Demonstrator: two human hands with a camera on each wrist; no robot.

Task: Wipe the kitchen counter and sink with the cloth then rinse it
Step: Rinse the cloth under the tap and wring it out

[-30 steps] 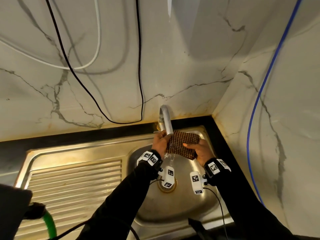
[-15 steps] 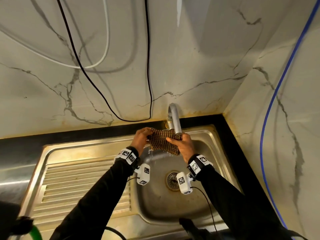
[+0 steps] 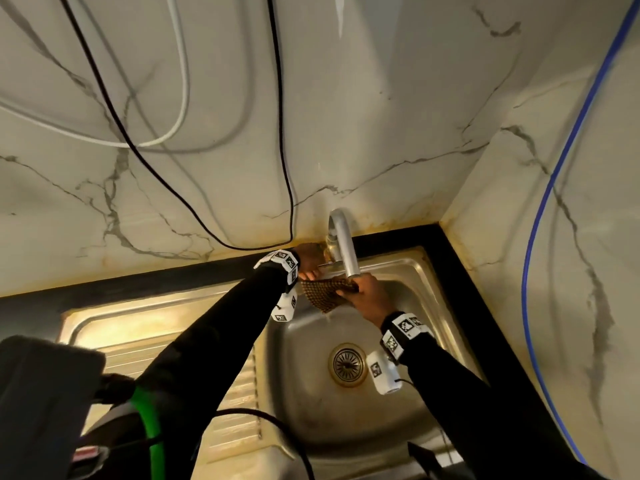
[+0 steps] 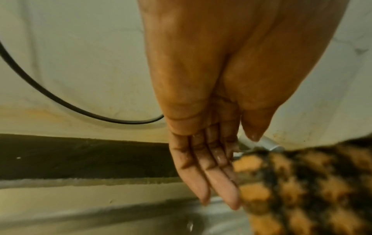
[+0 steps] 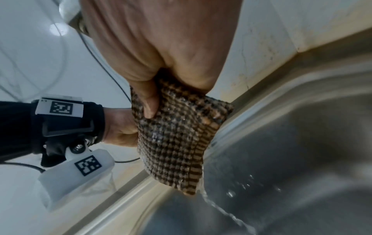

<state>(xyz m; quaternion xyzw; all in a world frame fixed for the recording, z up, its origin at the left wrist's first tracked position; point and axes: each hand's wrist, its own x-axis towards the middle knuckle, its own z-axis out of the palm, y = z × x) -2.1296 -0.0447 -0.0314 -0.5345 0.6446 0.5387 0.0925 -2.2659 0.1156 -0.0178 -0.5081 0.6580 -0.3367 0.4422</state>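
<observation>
The rinse is in hand: the right hand [image 3: 372,299] grips the dripping brown checked cloth [image 3: 323,293] over the steel sink [image 3: 420,271] at frame centre, while the left hand [image 3: 310,259], fingers straight, reaches the silver tap lever [image 4: 267,143], likely to shut it next.

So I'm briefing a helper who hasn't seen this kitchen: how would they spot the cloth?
Find the steel sink in the corner of the marble walls, then the curved tap at its back edge. Just under the spout, the right hand holds the cloth: the only brown-and-black checked thing there, dripping water.
</observation>
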